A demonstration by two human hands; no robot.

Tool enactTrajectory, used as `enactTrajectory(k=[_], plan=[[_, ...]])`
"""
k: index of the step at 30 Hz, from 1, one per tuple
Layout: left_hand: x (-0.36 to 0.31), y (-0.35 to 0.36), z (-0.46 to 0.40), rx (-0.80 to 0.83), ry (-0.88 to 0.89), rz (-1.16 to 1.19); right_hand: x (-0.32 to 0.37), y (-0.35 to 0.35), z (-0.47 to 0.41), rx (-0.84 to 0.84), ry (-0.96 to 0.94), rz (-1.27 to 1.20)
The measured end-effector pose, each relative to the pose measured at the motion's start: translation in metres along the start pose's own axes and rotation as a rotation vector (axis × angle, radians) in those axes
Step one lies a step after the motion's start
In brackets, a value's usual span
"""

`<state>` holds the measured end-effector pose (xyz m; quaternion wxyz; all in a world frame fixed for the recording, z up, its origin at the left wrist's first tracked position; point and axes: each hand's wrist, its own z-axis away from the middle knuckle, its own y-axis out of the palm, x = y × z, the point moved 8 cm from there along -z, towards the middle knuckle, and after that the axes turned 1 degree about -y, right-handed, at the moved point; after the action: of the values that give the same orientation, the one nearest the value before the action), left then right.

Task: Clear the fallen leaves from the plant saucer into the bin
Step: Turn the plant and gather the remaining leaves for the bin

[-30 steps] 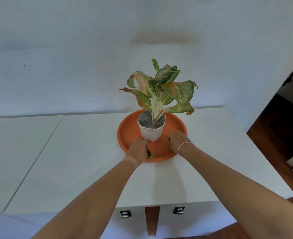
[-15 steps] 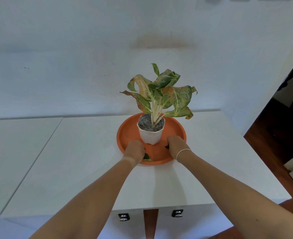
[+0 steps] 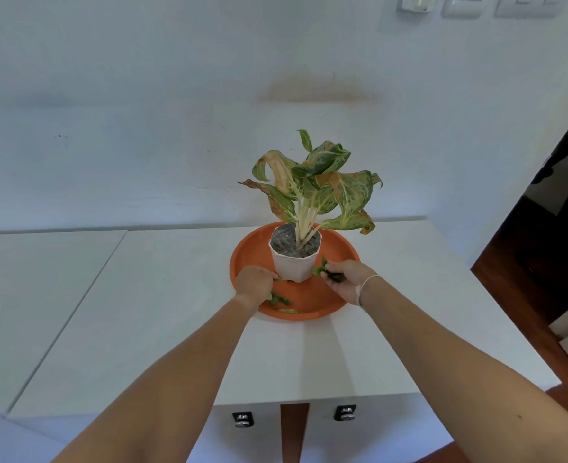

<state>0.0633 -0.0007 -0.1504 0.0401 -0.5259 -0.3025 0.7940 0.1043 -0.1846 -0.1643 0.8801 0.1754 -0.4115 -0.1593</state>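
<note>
An orange round saucer (image 3: pixel 342 252) sits on a white table, with a white pot (image 3: pixel 295 265) holding a green-and-yellow leafy plant (image 3: pixel 316 182) at its middle. My right hand (image 3: pixel 346 279) is at the pot's right side, pinched on green fallen leaves (image 3: pixel 322 267). My left hand (image 3: pixel 254 284) rests on the saucer's front left, fingers curled against the pot's base; whether it grips a leaf is hidden. Loose fallen leaves (image 3: pixel 281 300) lie on the saucer just under and right of that hand. No bin is in view.
The white table (image 3: pixel 162 295) joins a second white surface (image 3: pixel 25 282) on the left. A white wall stands right behind the plant. Dark wooden floor (image 3: pixel 536 285) and a doorway lie to the right. Cabinet fronts with two metal handles (image 3: pixel 242 419) sit below the table edge.
My right hand has turned and lifted green leaves from beside the pot. My left hand has shifted slightly left, uncovering leaves on the saucer. The camera has tilted up a little.
</note>
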Motion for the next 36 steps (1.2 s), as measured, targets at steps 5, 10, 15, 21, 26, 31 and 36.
enactTrajectory(k=[5, 10, 15, 21, 26, 31, 36], plan=[[0.004, -0.007, -0.001, -0.09, -0.049, 0.193, -0.009, -0.008, 0.007, -0.102, 0.033, -0.162], [0.012, -0.007, -0.005, -0.069, -0.112, 0.31, -0.011, -0.009, 0.012, -0.162, 0.014, -0.161], [0.011, -0.011, -0.002, -0.071, -0.093, 0.345, -0.005, -0.011, 0.011, -0.178, -0.035, 0.156], [-0.001, -0.008, -0.009, 0.027, 0.183, -0.243, 0.011, 0.02, 0.006, -0.008, -0.453, 1.217], [-0.002, -0.001, -0.01, 0.248, 0.25, -0.552, -0.008, 0.034, 0.01, 0.184, -0.456, 1.683], [0.001, 0.005, -0.009, 0.4, 0.27, -0.777, -0.022, 0.05, 0.018, 0.299, -0.486, 1.912], [-0.003, 0.007, -0.009, 0.266, 0.359, -0.841, -0.031, 0.061, 0.015, 0.346, -0.514, 1.973]])
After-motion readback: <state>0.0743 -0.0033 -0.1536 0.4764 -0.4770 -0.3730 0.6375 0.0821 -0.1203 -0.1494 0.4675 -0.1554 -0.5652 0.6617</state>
